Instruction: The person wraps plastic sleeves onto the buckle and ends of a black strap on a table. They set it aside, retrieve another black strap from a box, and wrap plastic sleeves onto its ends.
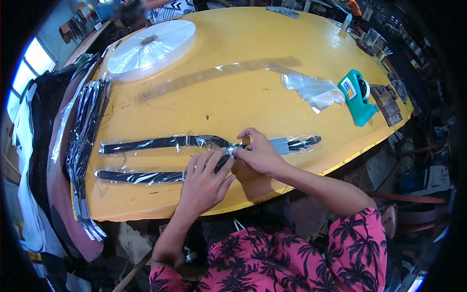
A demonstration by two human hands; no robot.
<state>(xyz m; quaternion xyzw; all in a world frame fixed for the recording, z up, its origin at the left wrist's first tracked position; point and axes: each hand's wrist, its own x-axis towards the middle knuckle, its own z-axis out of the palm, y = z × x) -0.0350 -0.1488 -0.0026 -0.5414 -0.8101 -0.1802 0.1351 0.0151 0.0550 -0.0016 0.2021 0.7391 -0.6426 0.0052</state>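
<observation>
A black strap (146, 144) in a clear plastic sleeve lies near the table's front edge, with two lengths running left. Its lower length (141, 177) passes under my left hand (204, 181), whose fingers hold it down, the thumb out to the side. My right hand (260, 152) is closed at the crinkled plastic where the lengths meet, thumb and fingers pinching there. The fingertips of both hands nearly meet. Right of my right hand, a grey band (279, 145) and a black, plastic-covered end (305, 143) stick out. What lies beneath the fingers is hidden.
A large roll of clear plastic (160, 51) lies at the back left. Many plastic-wrapped black straps (87, 131) hang over the left edge. A teal tape dispenser (357, 97) stands at right, beside a loose plastic piece (314, 91). Part of another person (172, 9) shows behind.
</observation>
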